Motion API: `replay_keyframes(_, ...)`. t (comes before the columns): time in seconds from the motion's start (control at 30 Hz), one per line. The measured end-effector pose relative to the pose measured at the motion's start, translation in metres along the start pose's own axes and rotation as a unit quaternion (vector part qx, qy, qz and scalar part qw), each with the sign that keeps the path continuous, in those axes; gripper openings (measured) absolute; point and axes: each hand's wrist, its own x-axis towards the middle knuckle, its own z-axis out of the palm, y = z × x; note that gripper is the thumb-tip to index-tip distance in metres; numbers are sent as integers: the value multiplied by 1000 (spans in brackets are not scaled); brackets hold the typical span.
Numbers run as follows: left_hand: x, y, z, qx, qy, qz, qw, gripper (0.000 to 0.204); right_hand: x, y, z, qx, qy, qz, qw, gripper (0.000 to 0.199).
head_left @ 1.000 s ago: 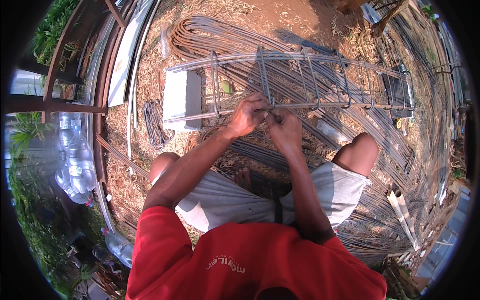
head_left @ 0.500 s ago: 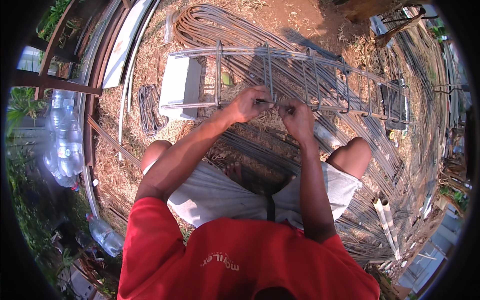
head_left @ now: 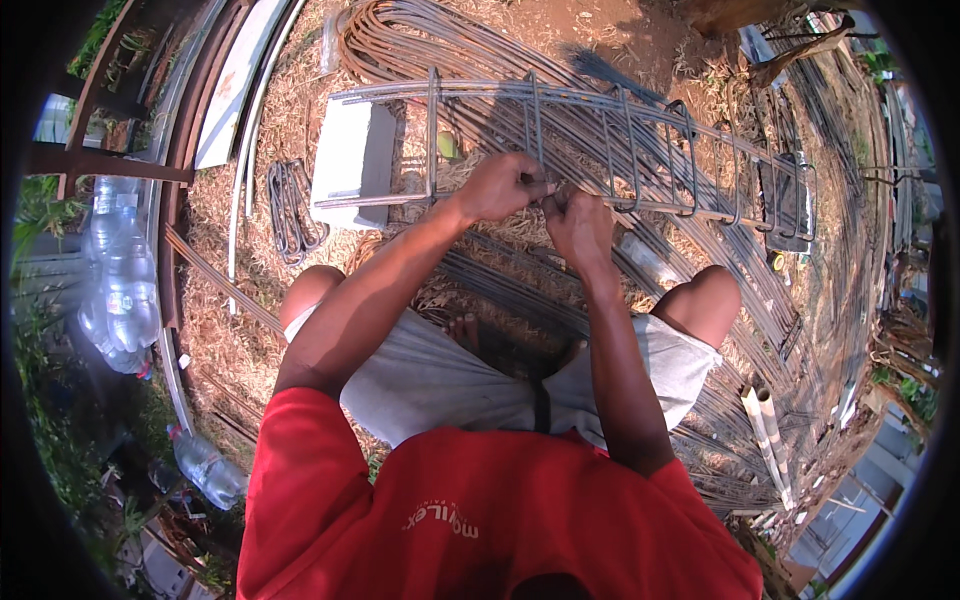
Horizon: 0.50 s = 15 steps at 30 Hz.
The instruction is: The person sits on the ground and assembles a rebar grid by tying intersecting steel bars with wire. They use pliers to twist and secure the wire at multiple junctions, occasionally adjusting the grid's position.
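A long steel rebar cage lies crosswise in front of me, made of lengthwise bars and bent stirrups. Both my hands meet at its near side, where a stirrup crosses the near bar. My left hand is closed, thumb and fingers pinched at that crossing. Close beside it, my right hand is curled shut with the thumb on top. Whatever small thing lies between the fingertips is too hidden to name. The cage's left end rests on a white block, its right end by a dark block.
Bundled rusty rebar bends round behind the cage and runs under it. Loose stirrups lie left of the white block. Plastic bottles are at the far left; pale tubes lie at right. Dry straw covers the ground.
My right hand has turned and curled in tighter against the left at the crossing. The whole view has shifted slightly; the cage keeps its place on the block.
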Motion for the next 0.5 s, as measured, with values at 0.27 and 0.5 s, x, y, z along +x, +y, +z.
replay_keyframes(0.27, 20, 5, 0, -77, 34, -261, 962, 62, -12, 3, 48, 427, 27, 270, 863, 31)
replay_keyframes(0.5, 33, -2, 19, 22, -58, -231, 971, 53, -26, 19, 58, 597, -11, 319, 736, 23)
